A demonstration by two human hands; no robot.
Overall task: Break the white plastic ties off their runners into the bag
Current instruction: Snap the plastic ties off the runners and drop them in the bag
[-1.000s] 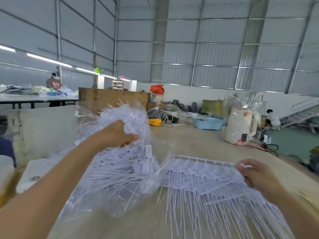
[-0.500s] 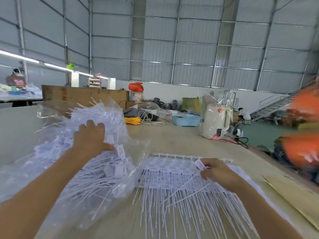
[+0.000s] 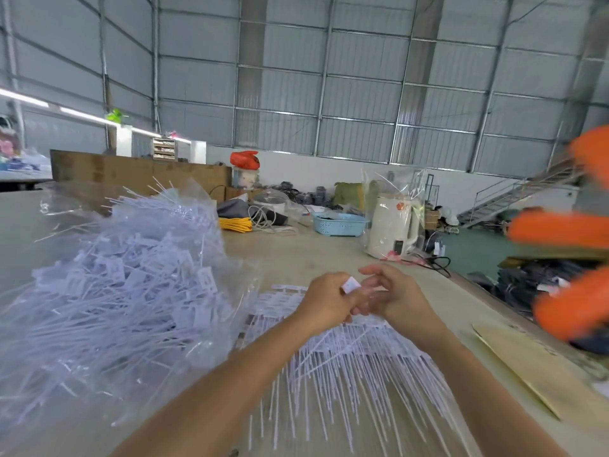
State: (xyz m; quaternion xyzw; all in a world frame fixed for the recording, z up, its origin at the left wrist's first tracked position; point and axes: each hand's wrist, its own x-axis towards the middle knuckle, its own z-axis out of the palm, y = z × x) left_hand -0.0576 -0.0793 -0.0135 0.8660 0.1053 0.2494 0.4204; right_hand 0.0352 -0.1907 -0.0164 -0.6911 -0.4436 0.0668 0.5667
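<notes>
The left hand (image 3: 324, 303) has left the clear plastic bag of loose ties (image 3: 125, 291) at centre-left, now pinching a white tie's tag (image 3: 350, 285) with the right hand (image 3: 392, 296) over the runner sheet (image 3: 346, 361): another snap-off looks imminent.

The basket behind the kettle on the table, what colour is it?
Light blue; the basket shows clearly in the head view.

Two bare forearms, sleeveless, left hand (image 3: 324, 303), right hand (image 3: 400, 300)

White ties (image 3: 333, 364) fan flat on the table, still on runners — clear bag (image 3: 131, 291) beside, heaped full.
</notes>
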